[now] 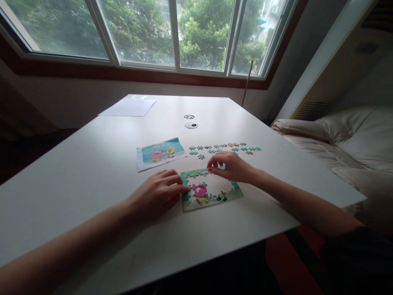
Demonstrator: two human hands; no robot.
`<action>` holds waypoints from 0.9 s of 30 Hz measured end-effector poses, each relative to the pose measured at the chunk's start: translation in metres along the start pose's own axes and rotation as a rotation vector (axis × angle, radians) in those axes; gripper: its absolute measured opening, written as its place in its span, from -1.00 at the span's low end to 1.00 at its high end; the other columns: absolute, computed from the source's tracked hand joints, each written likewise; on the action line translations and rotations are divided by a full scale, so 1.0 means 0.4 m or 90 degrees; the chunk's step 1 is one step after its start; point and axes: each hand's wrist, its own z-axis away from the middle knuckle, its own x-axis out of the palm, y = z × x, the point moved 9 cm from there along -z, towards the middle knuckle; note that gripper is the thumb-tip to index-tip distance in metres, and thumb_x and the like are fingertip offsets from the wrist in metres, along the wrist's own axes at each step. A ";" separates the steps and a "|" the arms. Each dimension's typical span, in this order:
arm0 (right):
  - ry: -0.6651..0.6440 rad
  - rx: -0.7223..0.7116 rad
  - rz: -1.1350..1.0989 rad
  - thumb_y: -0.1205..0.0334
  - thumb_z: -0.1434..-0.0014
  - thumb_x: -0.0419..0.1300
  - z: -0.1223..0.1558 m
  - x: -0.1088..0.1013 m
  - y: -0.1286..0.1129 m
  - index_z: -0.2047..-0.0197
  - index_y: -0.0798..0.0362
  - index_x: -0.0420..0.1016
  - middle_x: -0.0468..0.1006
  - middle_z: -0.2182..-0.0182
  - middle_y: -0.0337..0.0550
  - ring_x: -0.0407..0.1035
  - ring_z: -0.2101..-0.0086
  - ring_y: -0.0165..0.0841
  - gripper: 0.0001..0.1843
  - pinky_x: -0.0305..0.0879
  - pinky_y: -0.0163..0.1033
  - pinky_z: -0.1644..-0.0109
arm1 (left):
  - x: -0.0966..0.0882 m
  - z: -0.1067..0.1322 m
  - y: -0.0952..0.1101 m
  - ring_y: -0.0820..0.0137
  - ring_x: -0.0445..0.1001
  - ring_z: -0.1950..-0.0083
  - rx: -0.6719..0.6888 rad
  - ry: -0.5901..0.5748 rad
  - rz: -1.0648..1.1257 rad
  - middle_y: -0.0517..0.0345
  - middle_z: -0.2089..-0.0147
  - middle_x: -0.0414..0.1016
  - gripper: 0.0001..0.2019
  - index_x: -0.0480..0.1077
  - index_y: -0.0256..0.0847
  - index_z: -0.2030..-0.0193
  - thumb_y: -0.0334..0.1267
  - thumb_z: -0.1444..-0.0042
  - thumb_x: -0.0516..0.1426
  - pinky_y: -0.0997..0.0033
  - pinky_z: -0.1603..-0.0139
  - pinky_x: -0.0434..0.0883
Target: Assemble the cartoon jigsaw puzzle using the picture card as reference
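A partly filled jigsaw puzzle (211, 200) lies flat near the front of the table. Its teal and green border surrounds a pink cartoon figure at the left and a bare white middle. My left hand (166, 186) rests at the puzzle's left side, index finger stretched onto the border. Over the top edge, my right hand (231, 164) has thumb and index finger pinched together; whatever is between the fingertips is too small to make out. Behind it, loose puzzle pieces (208, 147) lie in rough rows. A picture sheet (161, 153) showing cartoon figures lies behind my left hand.
The white table (92, 176) carries white paper (130, 107) at its far left corner and two round inserts (190, 125) toward the back. A cream leather sofa (344, 131) stands at the right. A thin stick (247, 84) leans by the window.
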 end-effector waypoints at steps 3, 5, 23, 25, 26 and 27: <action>-0.041 -0.039 -0.027 0.30 -0.11 0.17 0.003 0.020 -0.024 0.36 0.13 0.50 0.48 0.48 -0.19 0.32 0.44 -0.47 -0.89 0.21 -0.34 0.28 | -0.002 0.000 0.002 0.32 0.36 0.25 -0.002 0.001 -0.008 0.05 0.31 0.45 -0.75 0.45 -0.16 0.12 -0.42 -0.17 0.00 0.32 0.25 0.35; -0.071 -0.055 -0.049 0.29 -0.11 0.18 0.005 0.038 -0.040 0.35 0.14 0.50 0.47 0.48 -0.19 0.32 0.45 -0.48 -0.89 0.22 -0.35 0.27 | -0.004 -0.001 0.005 0.33 0.36 0.25 0.000 0.003 -0.015 0.05 0.32 0.45 -0.75 0.46 -0.16 0.13 -0.42 -0.17 -0.01 0.34 0.25 0.35; -0.178 0.017 -0.060 0.20 -0.13 0.19 0.012 0.091 -0.026 0.31 0.14 0.46 0.40 0.45 -0.21 0.22 0.49 -0.51 -0.84 0.17 -0.38 0.36 | 0.000 -0.005 0.011 0.33 0.36 0.26 -0.001 -0.012 -0.015 0.06 0.32 0.44 -0.78 0.43 -0.19 0.15 -0.42 -0.19 -0.01 0.34 0.27 0.35; -0.176 0.013 -0.065 0.22 -0.13 0.19 0.014 0.092 -0.025 0.30 0.15 0.46 0.40 0.44 -0.21 0.21 0.49 -0.52 -0.85 0.17 -0.38 0.36 | 0.000 -0.003 0.012 0.32 0.36 0.25 0.002 -0.011 -0.020 0.05 0.30 0.44 -0.78 0.42 -0.19 0.14 -0.41 -0.19 -0.01 0.33 0.25 0.35; -0.175 0.011 -0.068 0.22 -0.13 0.18 0.014 0.093 -0.024 0.30 0.15 0.46 0.40 0.44 -0.21 0.21 0.49 -0.52 -0.85 0.17 -0.38 0.35 | 0.000 -0.003 0.013 0.32 0.36 0.23 0.002 -0.011 -0.024 0.04 0.28 0.44 -0.78 0.42 -0.19 0.13 -0.41 -0.19 -0.01 0.32 0.24 0.35; -0.174 0.010 -0.071 0.22 -0.13 0.18 0.014 0.094 -0.023 0.30 0.15 0.46 0.40 0.44 -0.21 0.21 0.49 -0.52 -0.85 0.17 -0.38 0.35 | 0.001 -0.002 0.013 0.31 0.36 0.21 0.003 -0.013 -0.029 0.03 0.25 0.44 -0.78 0.41 -0.18 0.12 -0.41 -0.19 -0.01 0.31 0.23 0.35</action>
